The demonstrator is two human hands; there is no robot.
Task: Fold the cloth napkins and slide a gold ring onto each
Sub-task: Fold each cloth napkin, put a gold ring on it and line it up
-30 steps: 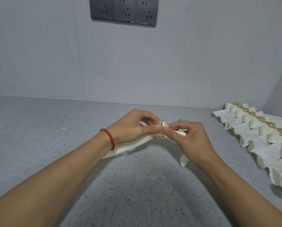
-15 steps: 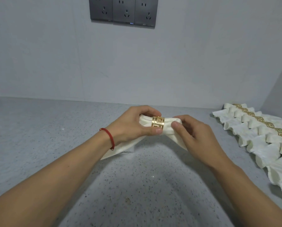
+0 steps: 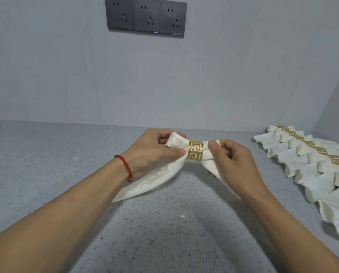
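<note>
A cream cloth napkin (image 3: 154, 180) is held above the speckled grey counter (image 3: 46, 164), with a gold cut-out ring (image 3: 194, 150) round its middle. My left hand (image 3: 150, 152) pinches the napkin just left of the ring, thumb against the cloth at the ring's edge. My right hand (image 3: 229, 160) grips the napkin on the ring's right side. The napkin's two ends fan out and droop, the left tail reaching down toward the counter; the right tail is partly hidden behind my right hand.
A row of several folded cream napkins with gold rings (image 3: 310, 160) lies along the counter's right side, near the side wall. Three dark wall sockets (image 3: 146, 16) sit high on the back wall.
The ring has travelled from the napkin's tip to its middle. My hands have moved apart, and the cloth now spreads out on both sides of the ring.
</note>
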